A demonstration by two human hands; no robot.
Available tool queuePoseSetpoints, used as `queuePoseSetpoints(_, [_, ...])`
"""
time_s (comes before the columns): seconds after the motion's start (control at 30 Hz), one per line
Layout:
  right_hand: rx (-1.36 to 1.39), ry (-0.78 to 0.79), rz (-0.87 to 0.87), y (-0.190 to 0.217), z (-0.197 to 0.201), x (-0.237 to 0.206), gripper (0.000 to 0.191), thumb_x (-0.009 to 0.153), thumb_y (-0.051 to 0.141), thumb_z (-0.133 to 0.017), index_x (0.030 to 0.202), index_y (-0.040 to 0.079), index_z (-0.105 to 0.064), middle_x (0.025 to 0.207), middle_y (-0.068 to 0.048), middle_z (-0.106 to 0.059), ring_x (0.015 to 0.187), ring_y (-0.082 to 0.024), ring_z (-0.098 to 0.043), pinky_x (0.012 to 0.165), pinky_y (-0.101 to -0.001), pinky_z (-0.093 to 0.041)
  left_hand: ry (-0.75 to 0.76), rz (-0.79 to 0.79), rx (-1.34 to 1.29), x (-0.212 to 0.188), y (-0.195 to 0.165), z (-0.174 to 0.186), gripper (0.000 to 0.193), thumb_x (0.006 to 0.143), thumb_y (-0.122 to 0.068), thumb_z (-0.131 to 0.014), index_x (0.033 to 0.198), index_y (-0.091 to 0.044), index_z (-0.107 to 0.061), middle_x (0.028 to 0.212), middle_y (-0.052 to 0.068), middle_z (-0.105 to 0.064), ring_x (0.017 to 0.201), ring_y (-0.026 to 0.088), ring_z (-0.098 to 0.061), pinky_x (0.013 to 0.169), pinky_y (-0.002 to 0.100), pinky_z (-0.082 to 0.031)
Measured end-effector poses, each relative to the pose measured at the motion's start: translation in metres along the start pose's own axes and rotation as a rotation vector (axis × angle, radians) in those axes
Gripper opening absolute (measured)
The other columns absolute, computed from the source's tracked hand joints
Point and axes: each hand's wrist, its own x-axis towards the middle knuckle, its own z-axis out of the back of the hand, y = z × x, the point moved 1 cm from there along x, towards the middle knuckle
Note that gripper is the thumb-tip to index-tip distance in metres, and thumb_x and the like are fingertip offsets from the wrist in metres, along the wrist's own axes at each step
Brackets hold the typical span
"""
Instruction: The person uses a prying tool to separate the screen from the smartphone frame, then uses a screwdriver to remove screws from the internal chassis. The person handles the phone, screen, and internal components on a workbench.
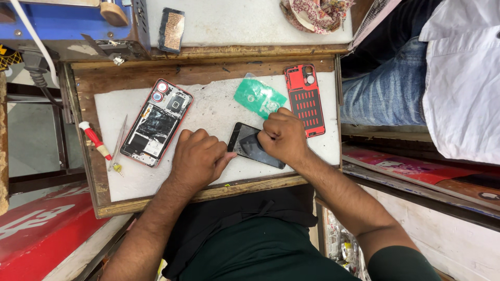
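- On the near white mat [208, 112], a black screen panel [249, 144] is pinned by the left hand [197, 156], thumb out, other fingers curled.
- The panel is pressed by the right hand [283, 136], fingers bunched tight.

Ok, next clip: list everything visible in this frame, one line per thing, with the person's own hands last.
dark glass panel: 1, black, front centre of the mat, under both hands
opened phone body: 1, red-edged with exposed insides, left on the mat
phone back cover: 1, red and black, right edge of the mat
plastic film: 1, green, above the panel
screwdriver: 1, red and white handle, on the bare wood left of the mat
tweezers: 1, metal, left edge of the mat
work mat: 1, white, stained, on the wooden bench
another person: 1, jeans and white shirt, upper right
left hand: fingertips against the panel's left edge
right hand: fist pressing on the panel
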Motion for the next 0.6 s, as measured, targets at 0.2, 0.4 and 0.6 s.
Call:
queuePoseSetpoints(0.2, [-0.012, -0.016, -0.019, -0.008, -0.001, -0.002, 0.028, 0.069, -0.005, -0.067, 0.058, 0.006, -0.044, 0.06, -0.005, -0.048, 0.063, -0.022, -0.049, 0.054, -0.0373, -0.04, -0.025, -0.02, 0.003, 0.001, 0.003, -0.007, 0.027, 0.081, -0.031, -0.085, 0.075, -0.013, -0.066, 0.072, -0.001, -0.057, 0.077, 0.02, -0.054, 0.074, 0.041, -0.036])
queuePoseSetpoints(0.4, [-0.017, -0.008, -0.024, -0.01, -0.005, -0.003, 0.03, 0.075, -0.003, -0.071, 0.06, 0.005, -0.046, 0.061, -0.004, -0.049, 0.063, -0.02, -0.05, 0.053, -0.0367, -0.04, 0.003, -0.023, 0.015, 0.001, 0.001, -0.009, 0.03, 0.081, -0.032, -0.087, 0.071, -0.013, -0.065, 0.07, -0.001, -0.057, 0.077, 0.022, -0.054, 0.074, 0.042, -0.037])
queuePoseSetpoints(0.6, [-0.01, -0.023, -0.025, -0.012, 0.006, -0.009, 0.027, 0.069, -0.003, -0.067, 0.057, 0.006, -0.044, 0.059, -0.005, -0.049, 0.062, -0.022, -0.049, 0.052, -0.0372, -0.04, -0.064, -0.018, -0.032, 0.003, -0.009, -0.008, 0.024, 0.081, -0.03, -0.085, 0.08, -0.012, -0.068, 0.075, 0.0, -0.058, 0.08, 0.021, -0.055, 0.076, 0.041, -0.038])
